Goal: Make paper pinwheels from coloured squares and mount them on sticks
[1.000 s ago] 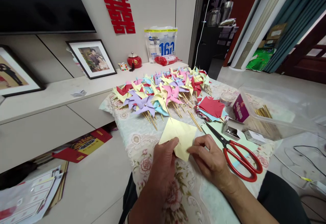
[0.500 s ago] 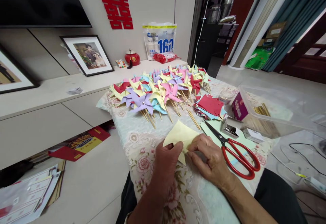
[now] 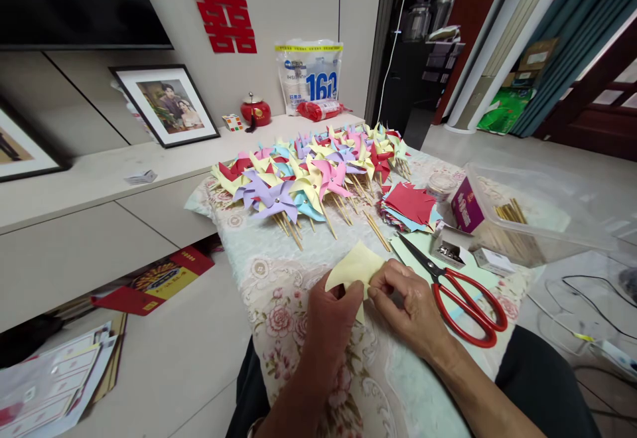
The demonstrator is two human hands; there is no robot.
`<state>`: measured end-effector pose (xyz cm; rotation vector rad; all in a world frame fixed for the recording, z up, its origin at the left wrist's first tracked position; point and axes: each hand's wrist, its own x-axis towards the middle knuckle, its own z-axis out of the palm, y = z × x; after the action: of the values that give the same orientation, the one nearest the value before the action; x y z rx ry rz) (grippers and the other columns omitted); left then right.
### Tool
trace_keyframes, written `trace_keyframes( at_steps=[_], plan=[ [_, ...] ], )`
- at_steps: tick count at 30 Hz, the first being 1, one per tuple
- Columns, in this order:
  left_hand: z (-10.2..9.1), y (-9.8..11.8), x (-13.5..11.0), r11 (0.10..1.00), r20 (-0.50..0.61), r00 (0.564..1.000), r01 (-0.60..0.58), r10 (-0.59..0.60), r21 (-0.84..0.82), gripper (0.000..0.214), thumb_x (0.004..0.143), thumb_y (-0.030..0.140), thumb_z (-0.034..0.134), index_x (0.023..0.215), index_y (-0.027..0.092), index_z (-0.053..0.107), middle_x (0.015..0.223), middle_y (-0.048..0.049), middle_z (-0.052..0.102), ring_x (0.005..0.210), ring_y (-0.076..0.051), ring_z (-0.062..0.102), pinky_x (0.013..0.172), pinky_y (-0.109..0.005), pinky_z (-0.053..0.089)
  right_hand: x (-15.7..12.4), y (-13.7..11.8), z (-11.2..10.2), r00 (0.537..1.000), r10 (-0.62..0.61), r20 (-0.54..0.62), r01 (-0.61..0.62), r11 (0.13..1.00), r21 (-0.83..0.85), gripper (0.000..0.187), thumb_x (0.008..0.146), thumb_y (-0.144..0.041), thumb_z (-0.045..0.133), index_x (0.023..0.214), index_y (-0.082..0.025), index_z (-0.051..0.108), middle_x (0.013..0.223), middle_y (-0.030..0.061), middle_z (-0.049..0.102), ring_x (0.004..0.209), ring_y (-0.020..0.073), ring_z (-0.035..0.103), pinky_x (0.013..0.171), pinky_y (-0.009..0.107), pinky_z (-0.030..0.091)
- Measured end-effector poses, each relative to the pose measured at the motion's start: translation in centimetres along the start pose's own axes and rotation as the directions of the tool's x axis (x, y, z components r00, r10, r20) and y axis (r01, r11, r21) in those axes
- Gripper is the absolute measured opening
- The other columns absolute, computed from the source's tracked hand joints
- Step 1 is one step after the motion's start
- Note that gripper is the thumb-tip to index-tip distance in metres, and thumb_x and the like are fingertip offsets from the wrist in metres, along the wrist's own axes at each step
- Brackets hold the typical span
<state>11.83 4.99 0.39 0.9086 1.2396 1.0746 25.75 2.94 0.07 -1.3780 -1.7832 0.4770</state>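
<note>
A pale yellow sheet of paper, with its edges curling, is held between both hands above the flowered tablecloth. My left hand grips its left and lower part, the thumb pressing on the paper. At the paper's right edge, my right hand pinches with thumb and index finger. Scissors with red handles lie to the right of my right hand. Beyond the hands stands a crowd of paper pinwheels on sticks, in purple, pink, yellow, red and blue.
Cut paper squares are stacked right of the pinwheels, near loose wooden sticks. A small open box holds metal pins. A clear plastic bin with sticks stands at the right. Cables trail across the floor.
The yellow paper and both hands have shifted slightly to the right, and my left thumb has come closer to my right fingertips. The view has tilted a little.
</note>
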Motion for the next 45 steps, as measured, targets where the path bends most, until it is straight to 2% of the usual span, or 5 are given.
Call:
trace_keyframes(
  at_steps=[11,24,42,45],
  plan=[
    [0.04,-0.26,-0.02,0.999,-0.001,0.999,0.04,-0.04,-0.017,0.021,0.068,0.02,0.069,0.086,0.012,0.074,0.084,-0.007,0.08,0.07,-0.019,0.067,0.064,-0.027,0.051,0.14,-0.03,0.08,0.999,0.046,-0.02,-0.045,0.999,0.023,0.021,0.089,-0.021,0.053,0.068,-0.019,0.055,0.066,0.0003,0.051,0.065,0.0154,0.05,0.06,0.028,0.035],
    [0.25,-0.05,0.05,1.0,-0.024,0.999,0.024,-0.024,-0.019,0.02,0.067,0.017,0.069,0.086,0.013,0.075,0.081,-0.0058,0.081,0.073,-0.021,0.072,0.065,-0.026,0.053,0.12,0.03,0.21,0.997,0.062,-0.039,-0.062,0.998,0.008,0.021,0.088,-0.021,0.053,0.067,-0.019,0.054,0.066,0.0002,0.051,0.063,0.015,0.05,0.059,0.027,0.035],
    [0.01,-0.75,0.14,0.998,0.006,1.0,-0.026,0.025,0.063,0.016,0.07,0.02,0.068,0.084,0.015,0.074,0.078,-0.0031,0.079,0.07,-0.019,0.069,0.062,-0.025,0.051,0.1,-0.11,0.2,0.998,0.058,-0.013,-0.058,0.998,-0.006,0.022,0.088,-0.021,0.053,0.066,-0.02,0.054,0.065,-0.0003,0.05,0.063,0.0152,0.049,0.057,0.028,0.035],
    [-0.08,-0.61,0.12,0.998,0.011,1.0,-0.028,0.028,0.064,0.017,0.07,0.019,0.067,0.085,0.015,0.074,0.08,-0.0034,0.079,0.071,-0.019,0.069,0.061,-0.025,0.05,0.0,-0.1,0.02,0.999,0.038,-0.027,-0.038,0.999,0.022,0.02,0.089,-0.023,0.056,0.069,-0.02,0.058,0.067,-0.0002,0.051,0.065,0.0156,0.05,0.059,0.028,0.037]
  ],
)
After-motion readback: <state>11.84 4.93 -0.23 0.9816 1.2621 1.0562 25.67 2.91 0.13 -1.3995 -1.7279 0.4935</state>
